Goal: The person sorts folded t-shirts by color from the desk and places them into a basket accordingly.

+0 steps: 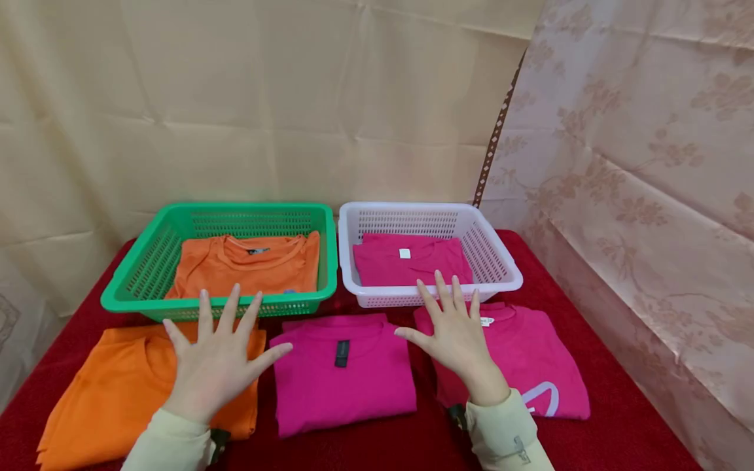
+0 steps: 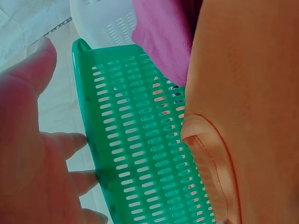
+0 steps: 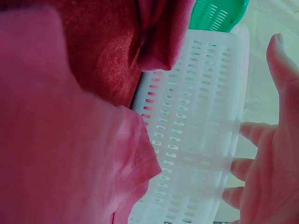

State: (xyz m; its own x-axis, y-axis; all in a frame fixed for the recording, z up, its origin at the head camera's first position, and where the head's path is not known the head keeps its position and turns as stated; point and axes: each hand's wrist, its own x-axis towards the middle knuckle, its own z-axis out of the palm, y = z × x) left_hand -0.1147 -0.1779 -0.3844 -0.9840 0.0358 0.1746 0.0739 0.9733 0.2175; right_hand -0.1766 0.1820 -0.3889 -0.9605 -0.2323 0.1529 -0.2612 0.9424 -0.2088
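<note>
My left hand (image 1: pixel 213 363), fingers spread and holding nothing, hovers over the folded orange shirt (image 1: pixel 112 399) at the front left. The right hand (image 1: pixel 456 337) is also spread and empty, above the left part of a folded pink shirt (image 1: pixel 542 353) with a white print. Between the hands lies a folded magenta shirt (image 1: pixel 347 386) with a dark neck label. Behind, a green basket (image 1: pixel 132 304) holds a folded orange shirt (image 1: pixel 253 265), and a white basket (image 1: pixel 506 278) holds a folded pink shirt (image 1: pixel 412 261). In the wrist views, fingertips overlap the basket rims.
A dark red cloth (image 1: pixel 618 418) covers the table. The two baskets stand side by side along the back edge, close to a beige curtain (image 1: pixel 265 98). A floral curtain (image 1: pixel 665 196) hangs along the right side.
</note>
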